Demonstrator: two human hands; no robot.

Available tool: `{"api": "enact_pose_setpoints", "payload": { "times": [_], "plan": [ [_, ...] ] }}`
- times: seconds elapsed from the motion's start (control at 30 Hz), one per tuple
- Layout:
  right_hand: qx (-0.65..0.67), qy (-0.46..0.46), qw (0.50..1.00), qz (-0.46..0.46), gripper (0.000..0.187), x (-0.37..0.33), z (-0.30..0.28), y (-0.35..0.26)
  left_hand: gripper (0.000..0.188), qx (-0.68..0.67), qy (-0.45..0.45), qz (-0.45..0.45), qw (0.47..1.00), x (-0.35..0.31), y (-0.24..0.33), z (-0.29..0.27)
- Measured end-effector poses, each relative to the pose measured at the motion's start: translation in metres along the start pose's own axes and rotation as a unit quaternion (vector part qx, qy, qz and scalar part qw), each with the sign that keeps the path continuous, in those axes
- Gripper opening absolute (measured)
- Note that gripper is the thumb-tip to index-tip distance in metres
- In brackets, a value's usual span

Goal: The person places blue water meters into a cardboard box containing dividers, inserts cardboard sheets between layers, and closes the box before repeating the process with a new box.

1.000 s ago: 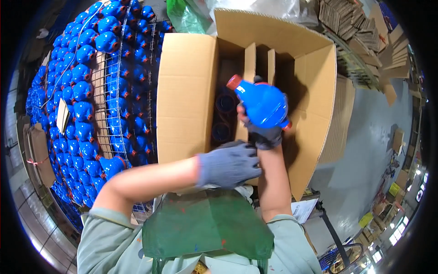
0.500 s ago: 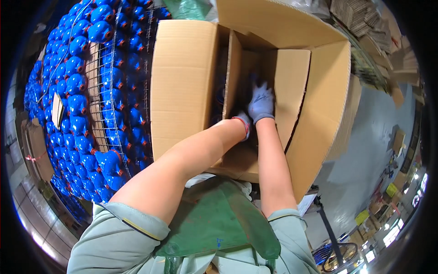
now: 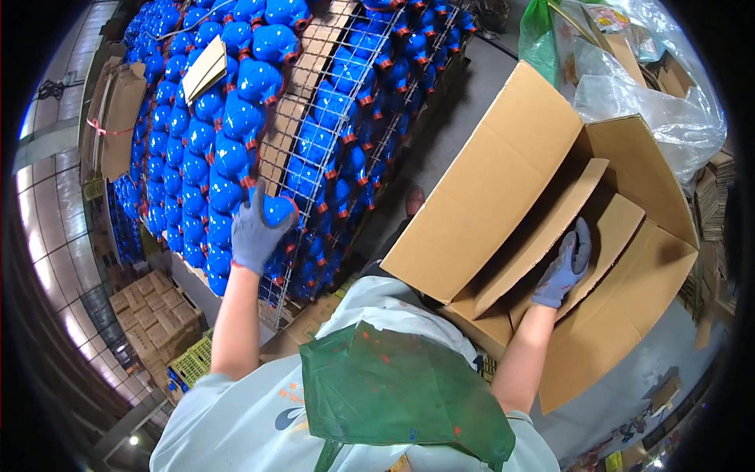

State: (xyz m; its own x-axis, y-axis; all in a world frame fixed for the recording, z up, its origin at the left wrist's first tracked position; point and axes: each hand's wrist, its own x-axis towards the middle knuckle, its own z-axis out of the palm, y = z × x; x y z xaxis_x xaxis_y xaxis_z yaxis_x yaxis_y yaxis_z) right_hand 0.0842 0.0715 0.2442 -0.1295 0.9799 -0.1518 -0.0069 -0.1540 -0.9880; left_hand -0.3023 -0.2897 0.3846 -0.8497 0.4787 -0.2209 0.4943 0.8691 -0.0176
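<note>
My left hand [image 3: 253, 237] reaches forward, arm almost straight, gloved fingers spread against a blue bottle [image 3: 278, 209]; I cannot tell whether they clamp it. My right hand [image 3: 565, 274] is angled forward into a cardboard box [image 3: 481, 189], fingers extended, thumb apart, between a left divider [image 3: 543, 244] and a right divider [image 3: 609, 236]. Behind both hands I see a print [image 3: 292, 418] on the shirt [image 3: 236, 417], only partly showing. The bottle sits just right of my left index finger; more blue bottles [image 3: 236, 122] crowd beyond those fingertips.
</note>
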Motion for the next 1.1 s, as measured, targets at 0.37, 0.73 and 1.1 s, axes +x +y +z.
{"api": "enact_pose_setpoints", "payload": {
  "times": [0.37,0.73,1.1],
  "plan": [
    [0.12,-0.378,0.905,0.154,0.071,-0.06,0.106,-0.131,0.076,-0.695,-0.291,0.072,0.654,-0.015,0.198,-0.029],
    [0.334,-0.022,0.942,-0.015,0.066,0.036,-0.098,-0.17,0.03,-0.031,-0.206,0.845,0.493,-0.159,0.484,0.121],
    [-0.567,-0.043,0.803,-0.18,0.041,0.062,-0.09,-0.061,0.035,0.251,-0.206,0.761,0.561,-0.138,0.518,0.231]
  ]
}}
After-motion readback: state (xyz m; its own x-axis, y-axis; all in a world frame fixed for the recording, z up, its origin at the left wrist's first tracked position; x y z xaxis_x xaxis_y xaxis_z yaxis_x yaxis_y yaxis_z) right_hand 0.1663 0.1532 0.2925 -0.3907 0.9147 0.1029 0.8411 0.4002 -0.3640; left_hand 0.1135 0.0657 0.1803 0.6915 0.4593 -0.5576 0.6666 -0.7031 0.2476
